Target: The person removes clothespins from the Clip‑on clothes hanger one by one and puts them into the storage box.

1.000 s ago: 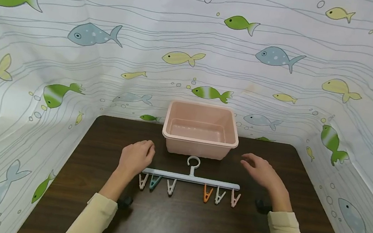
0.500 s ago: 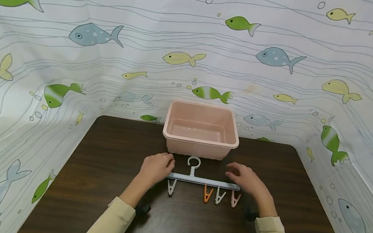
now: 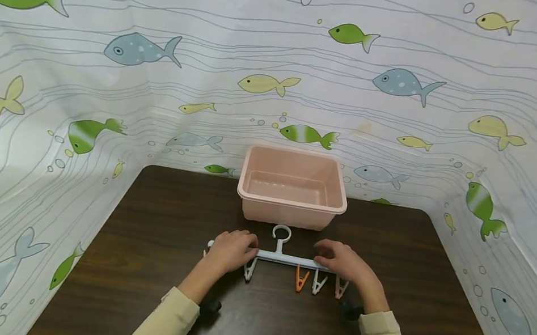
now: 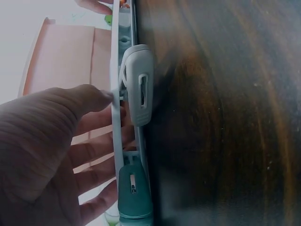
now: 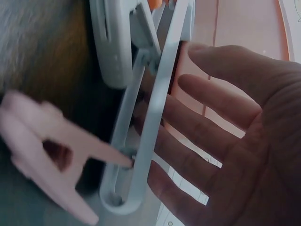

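Note:
A pale blue-white clip hanger [image 3: 281, 258], with a hook on top, lies across the dark table. My left hand [image 3: 232, 251] holds its bar left of the hook; in the left wrist view the thumb tip meets the bar's edge and the fingers lie behind it. Beside them hang a white clip [image 4: 139, 87] and a teal clip [image 4: 135, 193]. Toward the bar's right end is my right hand [image 3: 345, 260], fingers loosely spread behind the bar, thumb near its edge. An orange clip [image 3: 301, 279], another white clip [image 3: 318, 283] and a pink clip [image 5: 47, 150] hang on this side.
Right behind the hook stands a pink plastic basin [image 3: 287, 215]. Dark wood-grain table [image 3: 276, 329] surrounds the hanger. A fish-print sheet [image 3: 206, 21] rises at the back and along both sides.
Both hands have moved inward from beside the hanger to its bar. The left now covers the left-end clips in the head view. The basin stays in place.

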Demonstrator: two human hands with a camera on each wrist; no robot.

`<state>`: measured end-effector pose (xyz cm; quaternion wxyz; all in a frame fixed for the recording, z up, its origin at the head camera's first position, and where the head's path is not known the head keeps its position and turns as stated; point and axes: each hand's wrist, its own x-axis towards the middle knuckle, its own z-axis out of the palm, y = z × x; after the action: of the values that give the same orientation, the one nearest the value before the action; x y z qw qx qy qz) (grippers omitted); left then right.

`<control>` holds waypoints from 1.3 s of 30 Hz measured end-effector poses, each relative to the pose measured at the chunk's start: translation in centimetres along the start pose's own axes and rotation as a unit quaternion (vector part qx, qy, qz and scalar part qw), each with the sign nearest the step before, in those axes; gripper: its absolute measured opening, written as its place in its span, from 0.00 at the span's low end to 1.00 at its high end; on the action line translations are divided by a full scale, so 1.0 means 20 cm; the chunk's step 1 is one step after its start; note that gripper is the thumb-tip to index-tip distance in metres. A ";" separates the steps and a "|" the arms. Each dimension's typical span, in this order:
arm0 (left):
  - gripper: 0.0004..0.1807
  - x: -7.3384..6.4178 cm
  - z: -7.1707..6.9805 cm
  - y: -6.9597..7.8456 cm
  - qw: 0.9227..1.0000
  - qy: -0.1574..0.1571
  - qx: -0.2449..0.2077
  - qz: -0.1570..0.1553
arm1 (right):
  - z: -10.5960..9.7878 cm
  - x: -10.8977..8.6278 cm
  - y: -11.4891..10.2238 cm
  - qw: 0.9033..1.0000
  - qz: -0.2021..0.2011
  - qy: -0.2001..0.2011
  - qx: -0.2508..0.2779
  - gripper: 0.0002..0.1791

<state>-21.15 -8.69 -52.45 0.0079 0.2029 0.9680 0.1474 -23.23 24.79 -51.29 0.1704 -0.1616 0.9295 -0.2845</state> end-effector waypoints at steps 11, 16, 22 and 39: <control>0.09 0.00 -0.01 -0.01 1.000 -0.014 -0.011 0.012 | 0.04 0.01 -0.04 1.000 0.005 -0.012 -0.012 0.21; 0.08 0.00 0.00 -0.01 1.000 -0.017 -0.019 0.013 | 0.05 0.02 -0.06 1.000 -0.008 -0.006 -0.020 0.19; 0.08 0.01 0.00 -0.01 0.999 -0.029 -0.034 0.014 | 0.07 0.03 -0.06 1.000 -0.008 -0.004 -0.017 0.18; 0.09 0.00 0.01 -0.01 0.997 -0.060 -0.050 0.014 | 0.09 0.02 -0.05 0.999 -0.052 -0.001 -0.016 0.05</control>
<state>-21.24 -8.73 -52.65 0.0737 0.2243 0.9543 0.1834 -22.57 23.05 -52.24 0.1538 -0.2128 0.9241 -0.2778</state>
